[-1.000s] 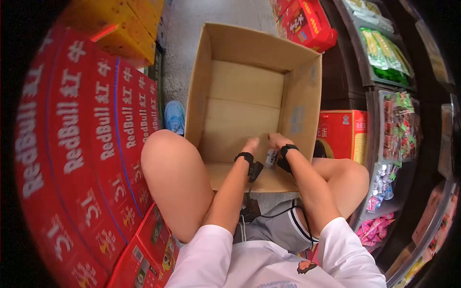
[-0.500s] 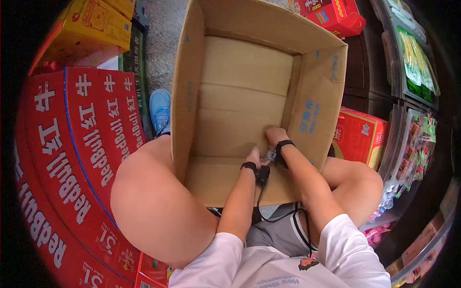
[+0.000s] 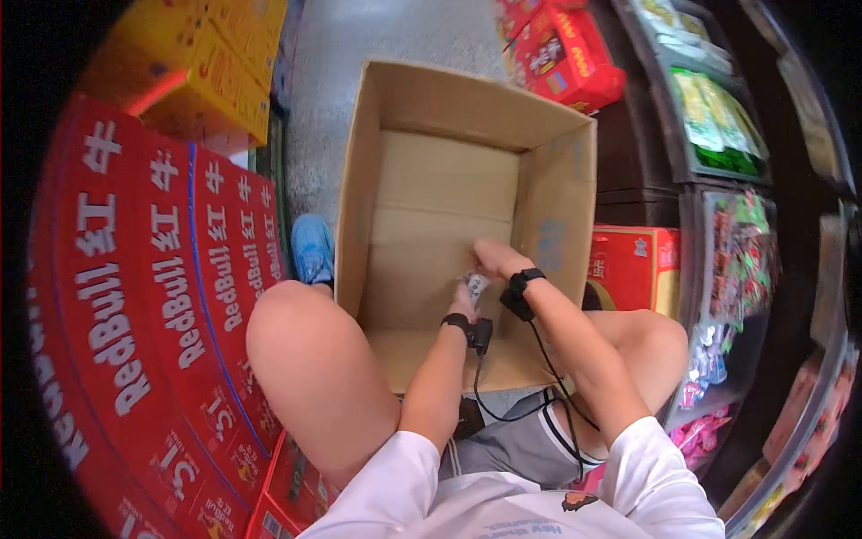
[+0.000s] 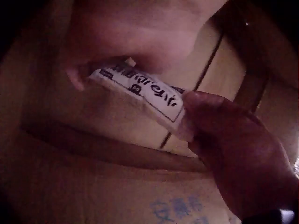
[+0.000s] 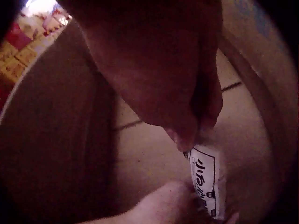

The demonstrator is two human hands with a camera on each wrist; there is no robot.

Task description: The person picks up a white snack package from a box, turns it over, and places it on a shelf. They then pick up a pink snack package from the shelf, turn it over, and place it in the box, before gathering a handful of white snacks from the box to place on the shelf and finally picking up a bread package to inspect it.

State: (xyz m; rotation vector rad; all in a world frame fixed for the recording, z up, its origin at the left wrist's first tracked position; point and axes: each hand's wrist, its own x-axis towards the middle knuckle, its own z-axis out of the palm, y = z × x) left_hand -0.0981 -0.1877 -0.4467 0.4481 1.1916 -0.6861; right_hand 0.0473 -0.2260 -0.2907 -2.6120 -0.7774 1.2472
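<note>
Inside an open cardboard box (image 3: 453,166), a small white packet (image 3: 477,284) with black printed characters stretches between two hands. One end is gripped by the left hand (image 3: 463,303), which wraps much of that end in the left wrist view. The right hand (image 3: 496,258) pinches the other end with its fingertips, seen close up in the right wrist view. Printing on the packet (image 4: 145,88) faces the left wrist camera, and its left-hand end is partly hidden. Both wrists wear black bands with small cameras and cables.
The box stands between the person's bent knees. Stacked red Red Bull cartons (image 3: 135,269) line the left, with yellow boxes (image 3: 211,72) behind. On the right are red gift boxes (image 3: 633,269) and shelves of bagged snacks (image 3: 741,251).
The packet, earlier beside the right wrist low in the box, is now held up between both hands. The right hand has turned inward over the left. The head view has also shifted.
</note>
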